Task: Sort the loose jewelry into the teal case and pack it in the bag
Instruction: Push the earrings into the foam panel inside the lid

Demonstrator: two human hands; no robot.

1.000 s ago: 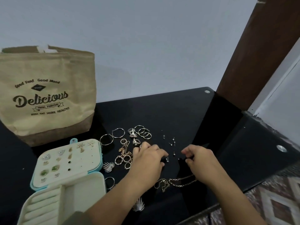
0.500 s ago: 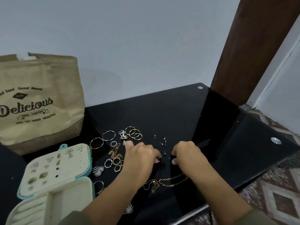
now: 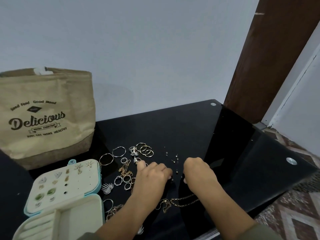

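Note:
The teal case (image 3: 99, 177) lies open at the lower left. Its cream lid panel (image 3: 69, 181) carries several earrings, and its ring tray (image 3: 57, 220) is in front. Loose hoops (image 3: 145, 150), rings (image 3: 124, 181) and small studs (image 3: 174, 159) are spread on the black table (image 3: 173, 129). A gold chain (image 3: 183, 201) lies between my forearms. My left hand (image 3: 152, 177) curls down with its fingertips pinching a tiny stud (image 3: 172, 179). My right hand (image 3: 199, 174) is curled beside it, knuckles up, its fingertips hidden. The jute bag (image 3: 45, 118) stands behind the case.
A silver leaf-shaped earring (image 3: 107, 187) lies by the case, and another (image 3: 140, 230) shows under my left arm. The table's right edge drops to a patterned floor (image 3: 294, 213). A brown wooden post (image 3: 270, 58) rises at the back right.
My two hands have drawn closer together over the studs. The view has swung slightly. The case, bag and other jewelry have not moved.

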